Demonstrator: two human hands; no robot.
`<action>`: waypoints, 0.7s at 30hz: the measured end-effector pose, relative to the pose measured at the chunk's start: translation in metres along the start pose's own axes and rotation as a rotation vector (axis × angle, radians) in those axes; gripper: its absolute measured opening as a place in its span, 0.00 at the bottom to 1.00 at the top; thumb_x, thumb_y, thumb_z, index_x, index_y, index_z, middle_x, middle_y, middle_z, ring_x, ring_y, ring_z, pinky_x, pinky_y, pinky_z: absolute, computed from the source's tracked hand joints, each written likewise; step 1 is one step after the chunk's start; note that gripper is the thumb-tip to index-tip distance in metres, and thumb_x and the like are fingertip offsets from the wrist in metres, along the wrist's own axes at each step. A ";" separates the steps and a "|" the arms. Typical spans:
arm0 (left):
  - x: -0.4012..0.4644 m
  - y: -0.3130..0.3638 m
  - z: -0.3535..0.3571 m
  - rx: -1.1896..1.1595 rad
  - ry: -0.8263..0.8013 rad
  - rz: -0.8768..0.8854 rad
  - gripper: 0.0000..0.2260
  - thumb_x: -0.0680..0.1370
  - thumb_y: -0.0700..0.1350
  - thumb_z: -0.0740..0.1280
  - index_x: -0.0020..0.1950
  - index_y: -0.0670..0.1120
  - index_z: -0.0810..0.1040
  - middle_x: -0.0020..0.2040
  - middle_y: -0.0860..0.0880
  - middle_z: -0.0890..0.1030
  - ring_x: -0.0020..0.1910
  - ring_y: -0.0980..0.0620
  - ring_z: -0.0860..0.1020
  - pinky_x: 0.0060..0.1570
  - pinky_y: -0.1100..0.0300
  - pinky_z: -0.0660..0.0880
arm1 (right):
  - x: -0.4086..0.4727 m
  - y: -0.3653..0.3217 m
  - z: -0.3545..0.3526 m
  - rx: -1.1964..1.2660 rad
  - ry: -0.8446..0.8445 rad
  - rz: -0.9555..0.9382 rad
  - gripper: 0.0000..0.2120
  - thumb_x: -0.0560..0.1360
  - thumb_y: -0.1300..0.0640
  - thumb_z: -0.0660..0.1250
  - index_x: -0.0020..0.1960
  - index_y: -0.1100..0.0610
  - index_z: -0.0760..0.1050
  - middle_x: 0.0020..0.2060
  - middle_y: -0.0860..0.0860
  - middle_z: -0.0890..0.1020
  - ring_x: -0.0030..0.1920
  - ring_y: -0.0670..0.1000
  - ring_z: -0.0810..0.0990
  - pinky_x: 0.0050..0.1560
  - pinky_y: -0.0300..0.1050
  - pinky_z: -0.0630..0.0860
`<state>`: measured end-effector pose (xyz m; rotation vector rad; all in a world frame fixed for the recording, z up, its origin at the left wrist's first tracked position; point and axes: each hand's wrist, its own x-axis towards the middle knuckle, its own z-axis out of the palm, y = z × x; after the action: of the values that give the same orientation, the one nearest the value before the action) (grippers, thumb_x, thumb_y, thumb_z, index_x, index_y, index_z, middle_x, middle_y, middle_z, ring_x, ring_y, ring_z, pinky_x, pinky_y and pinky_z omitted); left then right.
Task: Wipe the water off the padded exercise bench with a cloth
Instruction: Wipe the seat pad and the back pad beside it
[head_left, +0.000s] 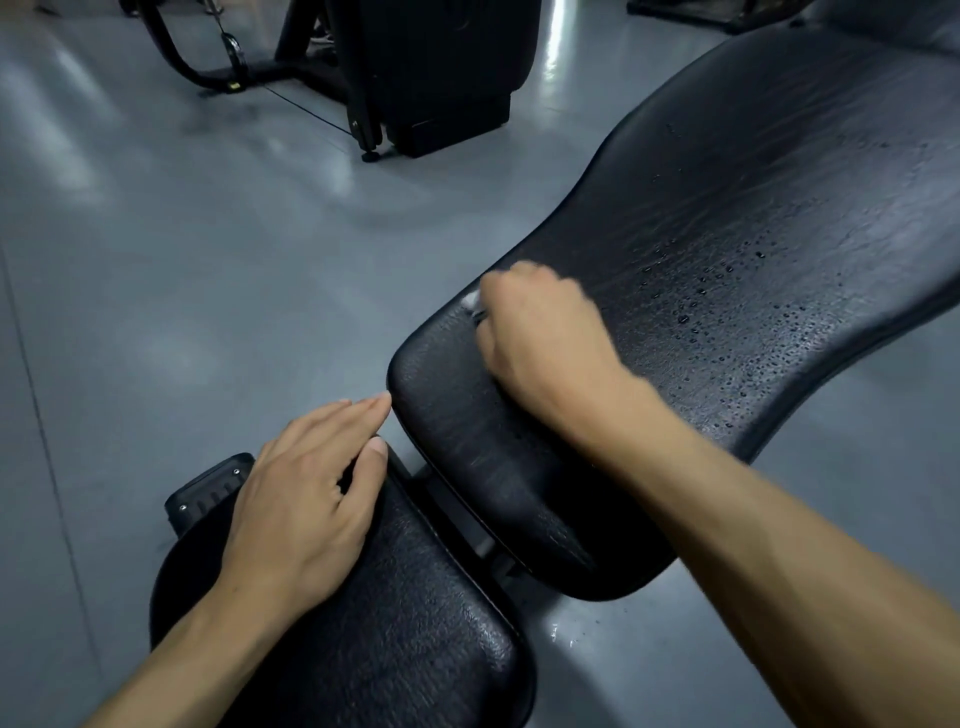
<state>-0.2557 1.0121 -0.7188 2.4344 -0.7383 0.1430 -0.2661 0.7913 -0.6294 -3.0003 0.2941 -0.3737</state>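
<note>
Right hand (540, 338) is balled up around a white cloth (470, 300), pressing it on the bench (727, 218) back pad near its narrow end. Left hand (306, 493) lies flat, fingers straight, on the bench's seat pad (395, 613); droplets (727, 312) sit right of the cloth.

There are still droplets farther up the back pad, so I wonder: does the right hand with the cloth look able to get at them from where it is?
Probably yes. The right hand, gripping the cloth, already rests on the back pad, and the droplets lie just beyond it with nothing on the surface between.
</note>
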 end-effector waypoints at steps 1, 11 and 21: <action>0.000 0.000 0.000 0.001 -0.001 0.000 0.24 0.82 0.61 0.51 0.74 0.58 0.74 0.69 0.65 0.74 0.73 0.59 0.70 0.73 0.51 0.67 | -0.010 -0.010 0.005 -0.007 -0.027 -0.069 0.06 0.80 0.61 0.63 0.56 0.57 0.74 0.55 0.57 0.76 0.50 0.64 0.80 0.42 0.50 0.66; 0.000 0.000 0.000 -0.003 0.010 0.008 0.24 0.82 0.60 0.52 0.73 0.57 0.75 0.69 0.63 0.75 0.72 0.58 0.70 0.72 0.54 0.66 | 0.006 0.032 -0.002 0.048 0.083 0.029 0.09 0.81 0.55 0.62 0.53 0.59 0.78 0.48 0.57 0.78 0.43 0.61 0.74 0.42 0.48 0.64; 0.000 0.000 0.002 0.005 0.018 0.018 0.23 0.82 0.60 0.52 0.73 0.57 0.75 0.68 0.66 0.73 0.72 0.59 0.70 0.72 0.53 0.67 | 0.009 0.060 -0.014 0.115 0.100 0.034 0.09 0.77 0.50 0.64 0.52 0.54 0.77 0.44 0.56 0.81 0.46 0.63 0.79 0.45 0.53 0.76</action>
<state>-0.2553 1.0112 -0.7200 2.4285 -0.7530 0.1743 -0.2716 0.7297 -0.6216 -2.8654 0.3195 -0.5198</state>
